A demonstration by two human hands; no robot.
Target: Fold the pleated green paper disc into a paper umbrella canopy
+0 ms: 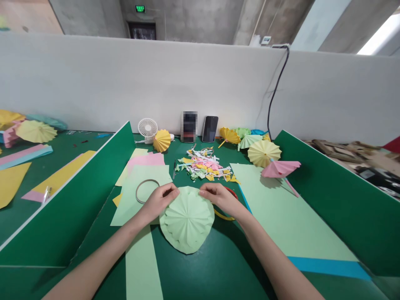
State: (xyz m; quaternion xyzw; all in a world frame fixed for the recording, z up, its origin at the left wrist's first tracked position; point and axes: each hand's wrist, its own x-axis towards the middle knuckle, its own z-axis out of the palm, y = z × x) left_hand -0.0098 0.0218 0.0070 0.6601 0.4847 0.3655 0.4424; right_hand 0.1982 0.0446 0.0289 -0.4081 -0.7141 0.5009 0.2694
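Note:
A pale green pleated paper canopy (187, 221), round with a wavy rim, is held between both hands just over the green table. My left hand (161, 199) pinches its upper left edge between thumb and fingers. At the upper right edge, my right hand (220, 196) grips it the same way. Beside my left hand a grey ring of tape (137, 194) lies on light green paper sheets (131, 212). Partly hidden under my right wrist are a red ring (231, 192) and a yellow ring (223, 215).
Paper scraps (206, 164) are heaped behind the hands. Finished paper umbrellas (265, 152) and a pink one (280, 168) stand at right by large green sheets (300, 221). A small fan (148, 128) and a phone (210, 129) stand at the back. Green dividers (103, 183) flank the table.

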